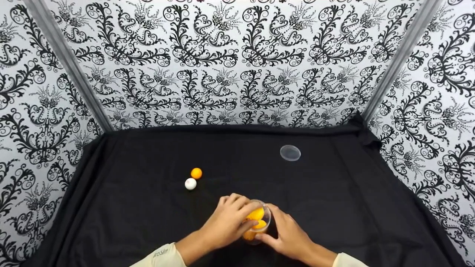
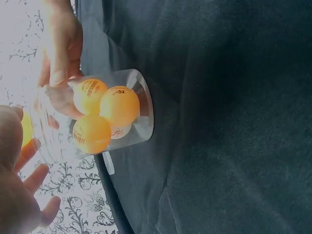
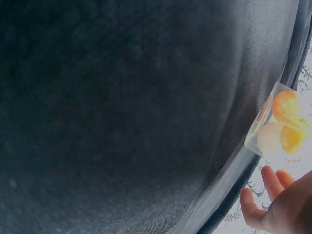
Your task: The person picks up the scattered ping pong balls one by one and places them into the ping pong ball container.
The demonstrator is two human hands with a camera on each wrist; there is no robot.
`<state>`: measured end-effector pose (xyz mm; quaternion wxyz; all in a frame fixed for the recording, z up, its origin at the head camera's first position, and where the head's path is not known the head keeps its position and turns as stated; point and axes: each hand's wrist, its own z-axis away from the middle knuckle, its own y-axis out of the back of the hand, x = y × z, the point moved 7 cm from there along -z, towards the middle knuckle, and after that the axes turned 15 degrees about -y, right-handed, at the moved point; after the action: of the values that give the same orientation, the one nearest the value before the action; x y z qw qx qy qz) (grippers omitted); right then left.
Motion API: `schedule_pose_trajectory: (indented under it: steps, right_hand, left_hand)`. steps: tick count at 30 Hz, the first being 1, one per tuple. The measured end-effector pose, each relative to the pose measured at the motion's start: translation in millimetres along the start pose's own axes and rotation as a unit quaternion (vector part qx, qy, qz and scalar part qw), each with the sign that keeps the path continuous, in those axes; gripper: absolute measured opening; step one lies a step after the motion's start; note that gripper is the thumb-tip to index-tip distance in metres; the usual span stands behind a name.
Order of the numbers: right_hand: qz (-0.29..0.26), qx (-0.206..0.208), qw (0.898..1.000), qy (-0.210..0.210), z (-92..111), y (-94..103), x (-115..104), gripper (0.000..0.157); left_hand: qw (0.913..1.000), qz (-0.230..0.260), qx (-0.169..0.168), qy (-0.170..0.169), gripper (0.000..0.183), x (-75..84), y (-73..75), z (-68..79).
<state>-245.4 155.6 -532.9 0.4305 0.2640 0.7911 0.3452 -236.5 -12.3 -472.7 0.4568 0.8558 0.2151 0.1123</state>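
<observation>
A clear plastic jar [image 1: 268, 219] stands on the black cloth between both hands. Several orange table tennis balls [image 2: 119, 106] and a white ball [image 2: 119, 130] lie inside it. My right hand [image 1: 291, 234] grips the jar from the right, thumb in front and fingers round the far side. Over the mouth, my left hand [image 1: 226, 222] holds another orange ball [image 1: 256, 214] between fingers and thumb, partly covered. From the left wrist view, this held ball [image 2: 26, 129] is at the jar's opening. Glare washes out part of the jar in the right wrist view.
Farther left on the cloth, a loose orange ball [image 1: 196, 173] lies touching or almost touching a white ball [image 1: 190, 184]. A round clear lid [image 1: 290, 152] lies flat at the back right. Patterned walls [image 1: 207, 89] enclose the cloth-covered table [image 1: 148, 222].
</observation>
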Motion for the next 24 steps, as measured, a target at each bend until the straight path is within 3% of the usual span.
schedule_pose_trajectory:
  steps: [14, 24]
  right_hand:
    - [0.003, 0.006, 1.0, 0.002, -0.3, -0.4, -0.3, 0.081]
    - [0.016, 0.01, 1.0, 0.0, 0.0, 0.0, -0.6, 0.081]
  left_hand:
    - [0.9999, -0.013, -0.004, 0.005, 0.043, 4.4, 0.8, -2.5]
    - [0.9993, -0.013, -0.027, 0.021, 0.045, 3.4, -2.7, -0.8]
